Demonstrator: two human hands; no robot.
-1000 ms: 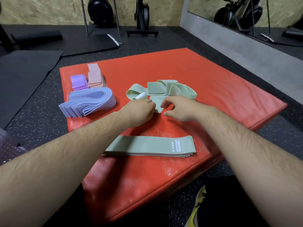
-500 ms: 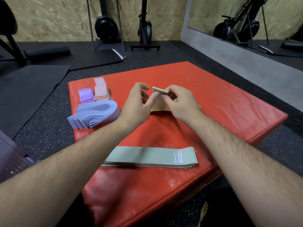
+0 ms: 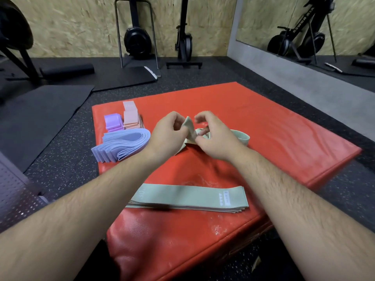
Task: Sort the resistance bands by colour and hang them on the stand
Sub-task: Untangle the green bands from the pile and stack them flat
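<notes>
A twisted pale green band [image 3: 189, 126] is pinched between my left hand [image 3: 166, 134] and my right hand [image 3: 215, 136], raised a little above the red pad [image 3: 284, 138]. More loose green bands [image 3: 241, 136] lie behind my right hand, partly hidden. A flat stack of green bands [image 3: 192, 198] lies near the pad's front edge. At the pad's left sit a lilac stack [image 3: 121, 146], a small purple stack [image 3: 113, 121] and a pink stack [image 3: 130, 116]. No stand for hanging is clearly seen.
The red pad lies on black speckled floor [image 3: 60, 169]. Dark mats [image 3: 36, 116] lie to the left. Exercise machines [image 3: 138, 37] stand by the chipboard wall, and a wall mirror [image 3: 324, 27] is at the right. A perforated grey surface [image 3: 14, 189] shows at the left edge.
Both hands picked a green band out of the loose pile, lifted it off the pad and now twist it between their fingers. The head camera tilted up slightly.
</notes>
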